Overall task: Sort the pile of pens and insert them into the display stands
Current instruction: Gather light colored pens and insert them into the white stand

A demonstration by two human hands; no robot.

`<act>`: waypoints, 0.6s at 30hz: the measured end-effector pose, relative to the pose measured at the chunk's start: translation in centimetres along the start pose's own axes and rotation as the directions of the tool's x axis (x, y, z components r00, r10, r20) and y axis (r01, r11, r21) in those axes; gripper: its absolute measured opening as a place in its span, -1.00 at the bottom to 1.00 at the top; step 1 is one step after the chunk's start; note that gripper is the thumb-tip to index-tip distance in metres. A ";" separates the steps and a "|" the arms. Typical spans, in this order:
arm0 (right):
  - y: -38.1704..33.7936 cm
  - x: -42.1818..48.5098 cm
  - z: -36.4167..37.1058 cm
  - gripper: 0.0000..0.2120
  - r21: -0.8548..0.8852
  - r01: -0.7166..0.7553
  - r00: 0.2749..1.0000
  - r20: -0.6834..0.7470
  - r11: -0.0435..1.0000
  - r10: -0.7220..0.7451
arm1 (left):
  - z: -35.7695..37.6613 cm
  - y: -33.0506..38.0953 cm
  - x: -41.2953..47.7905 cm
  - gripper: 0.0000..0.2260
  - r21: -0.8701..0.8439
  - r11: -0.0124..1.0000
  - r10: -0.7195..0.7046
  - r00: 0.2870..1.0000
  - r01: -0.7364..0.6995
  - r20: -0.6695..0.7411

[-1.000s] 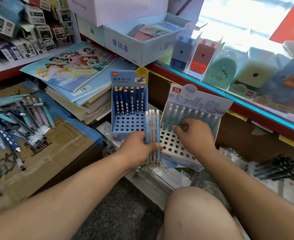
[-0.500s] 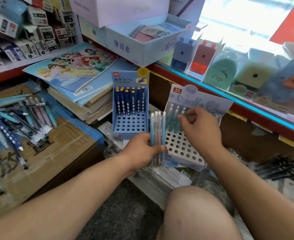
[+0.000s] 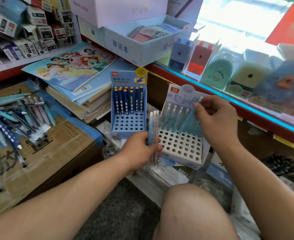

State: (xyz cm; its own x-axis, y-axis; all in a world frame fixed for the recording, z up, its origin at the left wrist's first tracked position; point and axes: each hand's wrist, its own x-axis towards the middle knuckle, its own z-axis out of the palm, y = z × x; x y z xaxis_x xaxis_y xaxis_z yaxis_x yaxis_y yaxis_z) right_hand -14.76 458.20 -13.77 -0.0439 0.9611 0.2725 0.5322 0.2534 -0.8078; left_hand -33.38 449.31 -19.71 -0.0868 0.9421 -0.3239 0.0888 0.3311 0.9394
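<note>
On the cardboard box (image 3: 44, 153) at the left, the unsorted pile of pens (image 3: 12, 118) is spread loosely. The blue stand (image 3: 128, 126) and the white stand (image 3: 181, 148) are set side by side, back rows filled, front holes free. A bundle of pens (image 3: 153, 129) is gripped upright by the left hand (image 3: 139, 149). One pale blue pen (image 3: 188, 120) is pinched near its top by the right hand (image 3: 217, 118), over the white stand. The pens are judged light, stiff and smooth, best held high on the barrel so the tip can be steered between standing neighbours.
</note>
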 end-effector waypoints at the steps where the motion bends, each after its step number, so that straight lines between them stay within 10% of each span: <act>1: 0.2 0.1 -0.2 -0.89 -0.021 0.009 1.000 -0.013 1.000 -0.009 | 0.0 0.0 0.0 -0.87 -0.011 1.000 -0.008 1.000 0.008 0.000; 18: 1.7 0.1 1.4 -0.82 -0.115 0.044 0.999 0.016 0.992 -0.043 | 0.7 0.0 -0.1 -0.86 -0.023 1.000 -0.020 0.999 0.021 0.045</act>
State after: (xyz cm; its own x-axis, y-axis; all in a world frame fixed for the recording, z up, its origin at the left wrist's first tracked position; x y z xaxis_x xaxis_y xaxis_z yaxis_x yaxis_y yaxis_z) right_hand -15.02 458.88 -15.84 -0.0801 0.9511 0.2983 0.6234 0.2813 -0.7295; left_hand -32.64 449.27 -19.81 -0.0442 0.9367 -0.3473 0.0641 0.3496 0.9347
